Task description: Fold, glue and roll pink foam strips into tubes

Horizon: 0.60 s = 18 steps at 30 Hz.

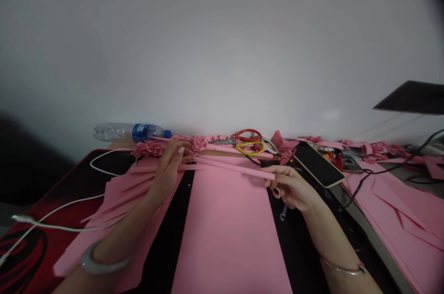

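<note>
A thin pink rolled paper tube (232, 166) stretches between my hands above a large pink paper sheet (232, 224). My right hand (291, 186) grips the tube's right end between thumb and fingers. At its left end, my left hand (171, 162) is closed with fingertips pinched on the narrow tip; the exact hold is partly hidden. Just behind my left hand lie crinkled pink paper flowers (149, 149). Beyond the tube rest scissors with red and yellow handles (249, 147). Overlapping pink paper pieces (118, 197) spread beneath my left forearm.
A clear plastic bottle (120, 132) with a blue cap lies on its side by the wall. A white cable (72, 228) crosses the red and black mat (79, 180). Right of my hand are a phone (319, 164), a black cable (360, 183) and more pink sheets (398, 224).
</note>
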### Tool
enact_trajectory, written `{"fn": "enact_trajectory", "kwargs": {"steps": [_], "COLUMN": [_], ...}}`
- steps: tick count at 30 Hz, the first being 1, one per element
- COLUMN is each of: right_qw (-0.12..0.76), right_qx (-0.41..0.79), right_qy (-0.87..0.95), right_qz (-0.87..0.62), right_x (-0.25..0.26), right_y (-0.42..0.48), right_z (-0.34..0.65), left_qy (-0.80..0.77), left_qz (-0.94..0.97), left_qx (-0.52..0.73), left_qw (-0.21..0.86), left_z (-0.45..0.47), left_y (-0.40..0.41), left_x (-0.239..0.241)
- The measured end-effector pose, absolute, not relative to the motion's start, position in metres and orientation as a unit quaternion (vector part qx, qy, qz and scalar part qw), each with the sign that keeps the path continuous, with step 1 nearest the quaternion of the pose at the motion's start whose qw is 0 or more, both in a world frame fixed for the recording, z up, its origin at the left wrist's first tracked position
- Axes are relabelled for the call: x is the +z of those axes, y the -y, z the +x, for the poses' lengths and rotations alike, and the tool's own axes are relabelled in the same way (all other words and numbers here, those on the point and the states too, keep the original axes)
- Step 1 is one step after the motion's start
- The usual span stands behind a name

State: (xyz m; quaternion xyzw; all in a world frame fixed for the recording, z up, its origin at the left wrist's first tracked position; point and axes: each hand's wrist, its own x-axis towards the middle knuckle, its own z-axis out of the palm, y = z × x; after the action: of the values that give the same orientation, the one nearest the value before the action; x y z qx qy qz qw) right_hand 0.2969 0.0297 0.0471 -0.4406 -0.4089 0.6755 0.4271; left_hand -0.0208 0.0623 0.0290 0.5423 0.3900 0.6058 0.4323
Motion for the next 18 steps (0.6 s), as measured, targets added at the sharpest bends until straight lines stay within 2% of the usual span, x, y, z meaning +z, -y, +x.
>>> {"fn": "enact_trajectory", "kwargs": {"steps": [7,12,14,18], "right_qw": [0.412,0.404,0.408,0.389], "right_qx": [0.691,0.692,0.691,0.708], "right_qy": [0.406,0.406,0.402,0.392], "right_qz": [-0.433,-0.438,-0.441,-0.440], "right_x": [0.0478,0.0477,0.0473,0.0441], "right_y": [-0.0303,-0.0302,-0.0301,-0.0310], "right_z": [0.2981,0.2977,0.2984,0.3008], "left_qy": [-0.437,-0.433,-0.436,-0.424], "left_qz": [0.609,0.690,0.671,0.593], "left_qx": [0.558,0.531,0.536,0.543], "left_qw": [0.355,0.235,0.269,0.418], "left_z": [-0.0241,-0.0253,-0.0245,-0.0243], "left_y": [-0.0597,-0.0595,-0.0587,-0.0591], "left_x": [0.0318,0.0313,0.0322,0.0348]}}
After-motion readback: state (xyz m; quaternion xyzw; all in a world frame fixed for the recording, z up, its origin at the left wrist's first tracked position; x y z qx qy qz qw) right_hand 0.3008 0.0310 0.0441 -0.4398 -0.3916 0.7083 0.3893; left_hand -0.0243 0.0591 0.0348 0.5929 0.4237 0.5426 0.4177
